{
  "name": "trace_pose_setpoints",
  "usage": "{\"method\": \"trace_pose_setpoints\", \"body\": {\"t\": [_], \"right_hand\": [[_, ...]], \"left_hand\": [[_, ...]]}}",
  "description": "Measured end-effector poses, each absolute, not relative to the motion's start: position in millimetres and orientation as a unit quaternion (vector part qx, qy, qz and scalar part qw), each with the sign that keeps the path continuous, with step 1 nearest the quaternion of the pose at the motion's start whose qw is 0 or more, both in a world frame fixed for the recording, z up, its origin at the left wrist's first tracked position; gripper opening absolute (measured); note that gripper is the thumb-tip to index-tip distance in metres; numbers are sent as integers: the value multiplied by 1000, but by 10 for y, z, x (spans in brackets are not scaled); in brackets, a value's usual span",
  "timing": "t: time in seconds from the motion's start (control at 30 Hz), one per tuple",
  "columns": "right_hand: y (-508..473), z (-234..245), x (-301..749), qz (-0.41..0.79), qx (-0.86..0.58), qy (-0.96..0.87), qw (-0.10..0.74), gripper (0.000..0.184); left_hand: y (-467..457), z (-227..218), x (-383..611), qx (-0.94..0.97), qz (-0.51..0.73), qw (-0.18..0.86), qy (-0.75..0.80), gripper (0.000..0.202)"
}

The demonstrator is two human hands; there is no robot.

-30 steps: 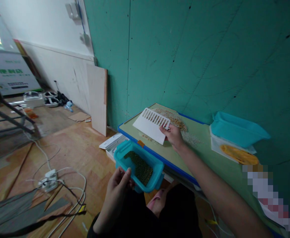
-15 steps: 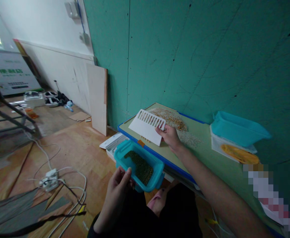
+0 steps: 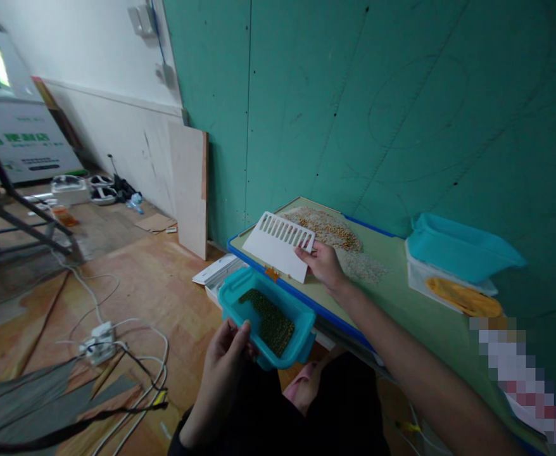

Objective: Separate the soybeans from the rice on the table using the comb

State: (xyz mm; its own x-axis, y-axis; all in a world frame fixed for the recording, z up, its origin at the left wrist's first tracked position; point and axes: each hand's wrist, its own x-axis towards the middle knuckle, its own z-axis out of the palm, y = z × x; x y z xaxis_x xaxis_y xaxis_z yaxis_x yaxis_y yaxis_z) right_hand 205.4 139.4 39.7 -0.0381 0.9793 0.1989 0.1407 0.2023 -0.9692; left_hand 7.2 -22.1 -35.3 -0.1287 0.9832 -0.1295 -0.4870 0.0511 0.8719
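My left hand [image 3: 230,351] grips the near left rim of a turquoise plastic container [image 3: 301,332], thumb over the edge. Small green beans [image 3: 271,320] cover much of its bottom. The container sits just below the blue edge of the table [image 3: 420,329]. In my right hand [image 3: 323,263] is a white slotted scraper [image 3: 275,247], pinched at its right side, its lower edge down by the table's front edge. A few yellowish kernels lie along that edge by an orange tab [image 3: 271,273]. Behind the scraper spreads a pile of mixed grains [image 3: 332,228], with pale grains [image 3: 363,266] beside it.
Farther right on the table, a second turquoise container [image 3: 463,247] stands on a white tray, with a yellow cloth-like item [image 3: 463,296] near it. A green wall [image 3: 354,114] rises behind. On the floor at left lie a power strip [image 3: 100,342] and loose cables.
The scraper has shifted slightly toward the table's front edge, and yellowish kernels now lie closer to the orange tab. My left hand keeps its hold on the container.
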Motion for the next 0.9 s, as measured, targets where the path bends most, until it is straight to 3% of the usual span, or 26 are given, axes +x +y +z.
{"method": "trace_pose_setpoints", "body": {"t": [0.57, 0.73, 0.9], "right_hand": [[1141, 426, 2020, 387, -478, -599, 513, 38], [1210, 508, 2084, 440, -478, -550, 524, 46], [1463, 584, 2370, 389, -510, -501, 581, 53]], "left_hand": [[-116, -201, 121, 260, 644, 584, 420, 36], [-110, -186, 131, 232, 642, 597, 420, 37], [-173, -232, 120, 255, 630, 597, 427, 36]]}}
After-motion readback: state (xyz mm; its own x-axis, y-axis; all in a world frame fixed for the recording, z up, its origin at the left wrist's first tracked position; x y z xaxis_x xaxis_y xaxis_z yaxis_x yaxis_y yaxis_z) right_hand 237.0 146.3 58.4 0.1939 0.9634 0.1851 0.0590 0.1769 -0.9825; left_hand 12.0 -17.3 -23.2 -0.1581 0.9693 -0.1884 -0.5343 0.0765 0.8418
